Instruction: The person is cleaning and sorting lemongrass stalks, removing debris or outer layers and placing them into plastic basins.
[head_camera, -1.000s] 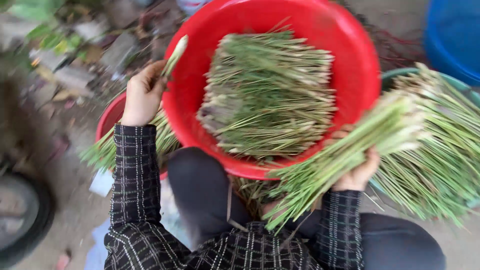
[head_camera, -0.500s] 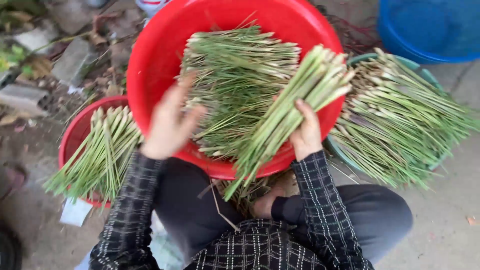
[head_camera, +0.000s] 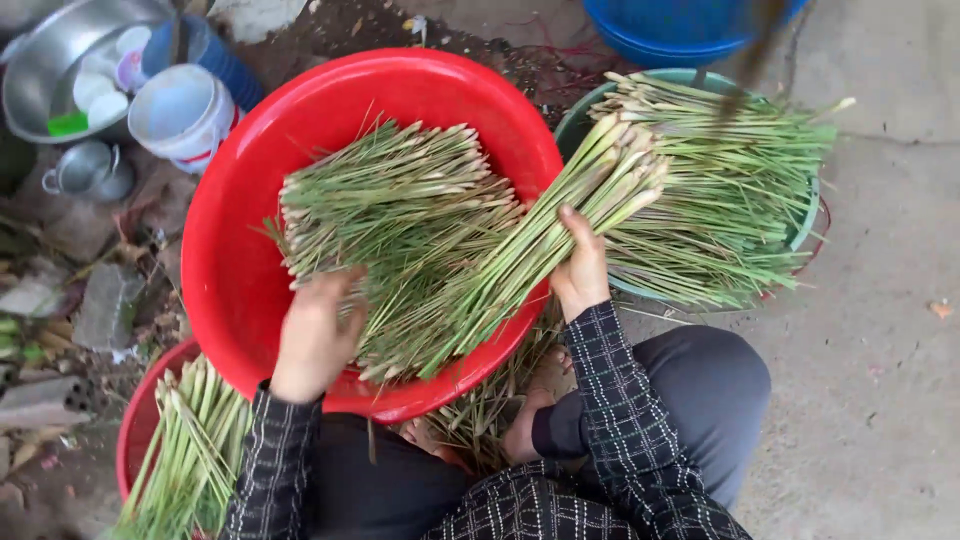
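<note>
Here, both hands grip a lemongrass bundle (head_camera: 520, 255) over the stalk-filled red basin (head_camera: 225, 270); green basin (head_camera: 570, 125) holds more.

Soft, even daylight, faint shadows, no glare; motion blur at the top edge.

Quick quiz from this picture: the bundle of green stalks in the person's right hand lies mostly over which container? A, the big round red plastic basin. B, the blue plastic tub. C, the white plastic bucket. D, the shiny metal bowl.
A: the right hand grips the bundle of green stalks, which lies slanted across the big round red plastic basin, atop the pile of stalks already there, with only its thick ends reaching past the rim.
</note>
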